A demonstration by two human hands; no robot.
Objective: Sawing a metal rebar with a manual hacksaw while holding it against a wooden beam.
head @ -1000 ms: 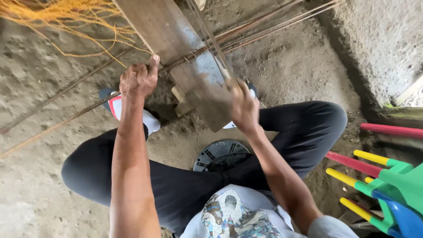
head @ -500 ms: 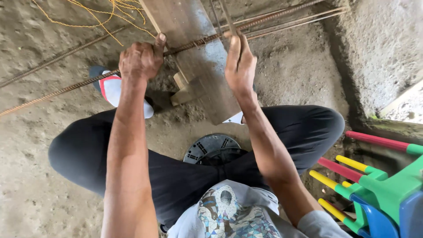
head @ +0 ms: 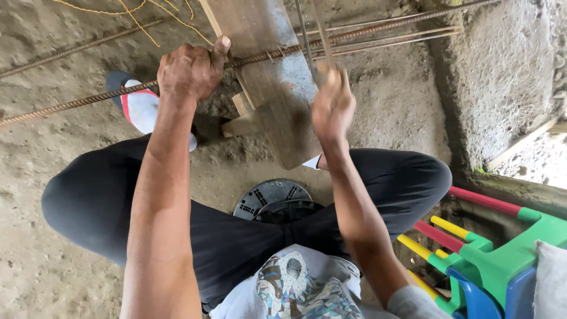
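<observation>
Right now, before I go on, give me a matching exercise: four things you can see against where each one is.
Things:
1. left hand
2. right hand
3. wooden plank
4. coloured plastic chairs

Places:
A. lower right corner
B. lying under the rebar, in front of the knees
C. closed around the ribbed rebar
D. raised over the plank's near end, at thin rods

Pairs: 1-C, 2-D, 3-B, 4-A

Rebar (head: 88, 101) rust-brown, plank (head: 277, 88) grey-brown, trousers (head: 236, 236) black. Shoe (head: 139, 106) at 10 o'clock white, red stripe. Chairs (head: 490, 260) at 4 o'clock green, blue, yellow, red.
</observation>
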